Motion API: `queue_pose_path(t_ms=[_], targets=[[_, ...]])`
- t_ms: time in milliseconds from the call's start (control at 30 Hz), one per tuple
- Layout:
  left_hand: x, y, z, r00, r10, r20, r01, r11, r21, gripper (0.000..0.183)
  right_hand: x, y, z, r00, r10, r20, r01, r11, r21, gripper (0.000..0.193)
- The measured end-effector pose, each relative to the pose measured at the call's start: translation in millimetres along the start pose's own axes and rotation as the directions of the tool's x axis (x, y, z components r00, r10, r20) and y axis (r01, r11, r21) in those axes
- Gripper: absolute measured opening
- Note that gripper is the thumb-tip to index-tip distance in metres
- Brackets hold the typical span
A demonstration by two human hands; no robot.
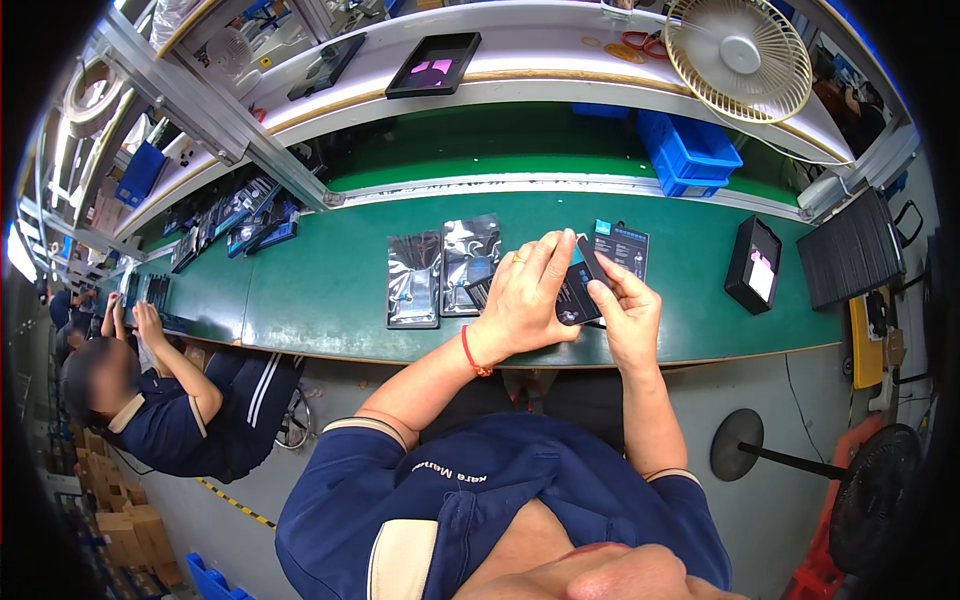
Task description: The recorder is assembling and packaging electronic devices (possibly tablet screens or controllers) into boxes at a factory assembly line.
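Note:
Over the green bench top, a dark, thin printed box (577,298) with blue marks is held between both my hands. My left hand (525,295), with a ring and a red wrist cord, curls round its left side. Fingers and thumb of my right hand (628,308) grip its right edge. Part of the box is hidden by my fingers. Two shiny dark packs in plastic film, a left one (413,282) and a right one (470,250), lie left of my hands. Behind my right hand lies a dark printed card (625,242).
A black tray (742,268) with pink-white pieces stands at the right, near a stack of black trays (850,250). Blue bins (690,150) sit at the back. Several packages (240,215) lie at the left, where a co-worker (170,400) sits. A fan (738,55) is overhead.

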State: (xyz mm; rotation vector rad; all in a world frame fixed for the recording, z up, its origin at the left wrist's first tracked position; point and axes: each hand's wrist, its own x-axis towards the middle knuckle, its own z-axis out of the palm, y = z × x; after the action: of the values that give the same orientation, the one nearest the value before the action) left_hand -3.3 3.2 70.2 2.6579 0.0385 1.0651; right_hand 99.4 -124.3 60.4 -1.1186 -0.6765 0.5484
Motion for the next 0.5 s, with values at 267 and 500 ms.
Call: queue_pose_path(t_ms=[267, 500], targets=[[0.5, 7.4, 2.2, 0.999, -0.054, -0.002, 0.054, 0.998, 0.042, 0.106, 1.9, 2.4, -10.9, 0.982, 0.180, -0.049, -0.160, 0.947, 0.280, 0.026], [3.6, 17.1, 6.1, 0.996, -0.092, 0.013, 0.092, 0.996, 0.000, 0.106, -6.0, 1.8, 1.5, 0.965, -0.137, -0.225, 0.085, 0.971, -0.225, 0.022]])
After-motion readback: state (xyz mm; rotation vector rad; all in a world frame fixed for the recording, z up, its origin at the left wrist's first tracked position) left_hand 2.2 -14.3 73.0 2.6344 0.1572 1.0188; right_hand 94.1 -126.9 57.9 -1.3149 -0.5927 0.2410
